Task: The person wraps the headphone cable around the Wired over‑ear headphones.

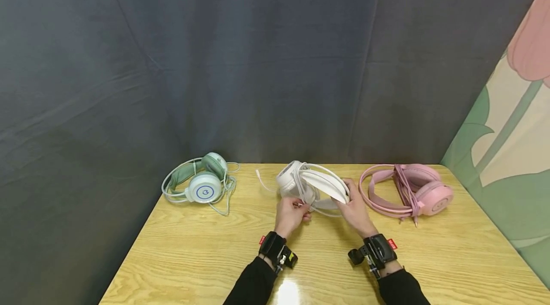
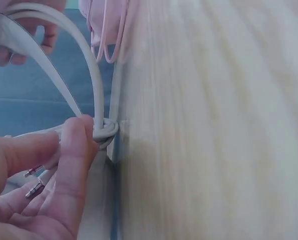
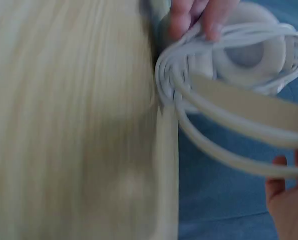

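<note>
White headphones [image 1: 322, 184] are between both hands near the table's back edge, a white cable [image 3: 204, 47] wound around the ear cups. The left hand [image 1: 289, 216] pinches the cable at the ear-cup end; the left wrist view shows two metal plugs [image 2: 34, 189] by its curled fingers. The right hand [image 1: 355, 209] grips the headband [image 3: 249, 120] at its right side, thumb and fingers on opposite sides. One thin cable end [image 1: 259, 176] sticks out to the left of the ear cups.
On the wooden table [image 1: 193, 257], green and white headphones [image 1: 205, 187] lie at the left with a loose cable. Pink headphones [image 1: 434, 196], cable wrapped around, lie at the right. A dark curtain [image 1: 266, 57] hangs behind; a flower-patterned panel [image 1: 511, 152] stands at the right.
</note>
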`<state>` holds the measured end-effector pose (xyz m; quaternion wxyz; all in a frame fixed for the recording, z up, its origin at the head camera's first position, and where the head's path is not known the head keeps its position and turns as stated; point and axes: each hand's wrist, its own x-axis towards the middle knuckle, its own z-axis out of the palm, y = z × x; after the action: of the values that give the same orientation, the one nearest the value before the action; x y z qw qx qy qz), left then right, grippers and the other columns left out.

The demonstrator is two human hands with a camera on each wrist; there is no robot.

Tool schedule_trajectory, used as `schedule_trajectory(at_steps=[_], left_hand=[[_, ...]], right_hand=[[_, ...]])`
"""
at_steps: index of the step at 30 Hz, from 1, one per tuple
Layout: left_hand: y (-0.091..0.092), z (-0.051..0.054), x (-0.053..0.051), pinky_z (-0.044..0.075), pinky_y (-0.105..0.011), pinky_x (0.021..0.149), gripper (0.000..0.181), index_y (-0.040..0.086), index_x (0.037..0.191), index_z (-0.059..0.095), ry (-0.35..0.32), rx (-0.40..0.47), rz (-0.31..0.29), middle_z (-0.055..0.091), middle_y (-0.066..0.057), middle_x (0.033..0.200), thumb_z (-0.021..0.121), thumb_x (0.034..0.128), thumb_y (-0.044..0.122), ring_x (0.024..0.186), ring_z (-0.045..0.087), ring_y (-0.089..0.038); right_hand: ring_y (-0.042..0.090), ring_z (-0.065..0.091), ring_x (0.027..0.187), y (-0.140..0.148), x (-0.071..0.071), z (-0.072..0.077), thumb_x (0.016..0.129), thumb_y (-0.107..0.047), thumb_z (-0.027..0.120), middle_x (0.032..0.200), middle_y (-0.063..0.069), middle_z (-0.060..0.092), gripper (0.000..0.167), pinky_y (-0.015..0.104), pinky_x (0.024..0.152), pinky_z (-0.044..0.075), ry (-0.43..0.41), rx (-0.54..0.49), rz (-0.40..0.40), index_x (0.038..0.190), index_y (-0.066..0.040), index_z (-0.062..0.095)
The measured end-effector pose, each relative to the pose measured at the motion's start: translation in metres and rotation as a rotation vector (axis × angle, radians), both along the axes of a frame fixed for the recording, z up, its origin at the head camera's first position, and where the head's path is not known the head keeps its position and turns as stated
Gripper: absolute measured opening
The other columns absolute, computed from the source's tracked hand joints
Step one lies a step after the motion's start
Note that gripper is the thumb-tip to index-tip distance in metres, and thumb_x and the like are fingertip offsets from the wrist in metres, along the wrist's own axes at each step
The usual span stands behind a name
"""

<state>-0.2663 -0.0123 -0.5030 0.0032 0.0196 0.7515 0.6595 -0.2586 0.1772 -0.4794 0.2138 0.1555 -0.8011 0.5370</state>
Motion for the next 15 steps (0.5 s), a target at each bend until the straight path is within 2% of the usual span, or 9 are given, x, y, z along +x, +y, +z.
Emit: schedule_trajectory(at_steps=[3, 5, 8, 11, 12, 15], left_hand=[[0.002, -0.001, -0.003, 0.059, -0.033, 0.053, 0.007, -0.007, 0.083, 0.072, 0.001, 0.003, 0.033, 0.071, -0.019, 0.070, 0.070, 0.0833, 0.000, 0.055, 0.070, -0.022], [0.005, -0.001, -0.005, 0.059, -0.034, 0.053, 0.007, -0.008, 0.084, 0.072, -0.011, 0.030, 0.066, 0.071, -0.021, 0.071, 0.070, 0.0819, -0.001, 0.056, 0.071, -0.027], [0.011, -0.002, -0.008, 0.059, -0.036, 0.055, 0.009, -0.011, 0.088, 0.072, -0.040, 0.098, 0.104, 0.071, -0.026, 0.077, 0.070, 0.0819, -0.004, 0.061, 0.072, -0.032], [0.021, -0.005, -0.011, 0.061, -0.037, 0.061, 0.011, -0.013, 0.093, 0.071, -0.090, 0.212, 0.131, 0.070, -0.029, 0.086, 0.067, 0.0846, -0.006, 0.066, 0.072, -0.031], [0.024, -0.006, -0.012, 0.061, -0.038, 0.063, 0.011, -0.013, 0.094, 0.070, -0.100, 0.256, 0.138, 0.070, -0.030, 0.088, 0.065, 0.0856, -0.007, 0.068, 0.072, -0.030], [0.032, -0.011, -0.015, 0.061, -0.039, 0.071, 0.008, -0.011, 0.093, 0.066, -0.149, 0.420, 0.174, 0.068, -0.024, 0.089, 0.062, 0.0868, -0.010, 0.069, 0.070, -0.024]], right_hand=[[0.007, 0.050, 0.104, 0.011, -0.006, -0.002, 0.082, -0.004, 0.076, 0.111, 0.015, 0.055, 0.043, 0.020, 0.089, 0.041, 0.029, 0.210, 0.038, 0.117, 0.001, 0.052], [0.016, 0.048, 0.104, 0.020, -0.008, 0.001, 0.078, -0.015, 0.082, 0.109, 0.013, 0.051, 0.049, 0.032, 0.093, 0.039, 0.023, 0.367, 0.047, 0.116, -0.004, 0.052], [0.021, 0.048, 0.098, 0.033, -0.009, 0.008, 0.072, -0.029, 0.086, 0.107, 0.008, 0.048, 0.059, 0.044, 0.086, 0.041, 0.012, 0.597, 0.066, 0.116, -0.011, 0.051], [0.019, 0.051, 0.091, 0.044, -0.010, 0.016, 0.069, -0.027, 0.088, 0.105, 0.007, 0.049, 0.062, 0.041, 0.079, 0.047, 0.000, 0.695, 0.121, 0.117, -0.013, 0.052], [0.019, 0.052, 0.089, 0.046, -0.012, 0.017, 0.068, -0.024, 0.089, 0.105, 0.007, 0.051, 0.061, 0.038, 0.072, 0.049, 0.010, 0.716, 0.129, 0.116, -0.013, 0.052], [0.021, 0.056, 0.087, 0.049, -0.019, 0.015, 0.064, -0.013, 0.090, 0.103, 0.010, 0.055, 0.058, 0.034, 0.068, 0.051, 0.034, 0.721, 0.132, 0.109, -0.011, 0.053]])
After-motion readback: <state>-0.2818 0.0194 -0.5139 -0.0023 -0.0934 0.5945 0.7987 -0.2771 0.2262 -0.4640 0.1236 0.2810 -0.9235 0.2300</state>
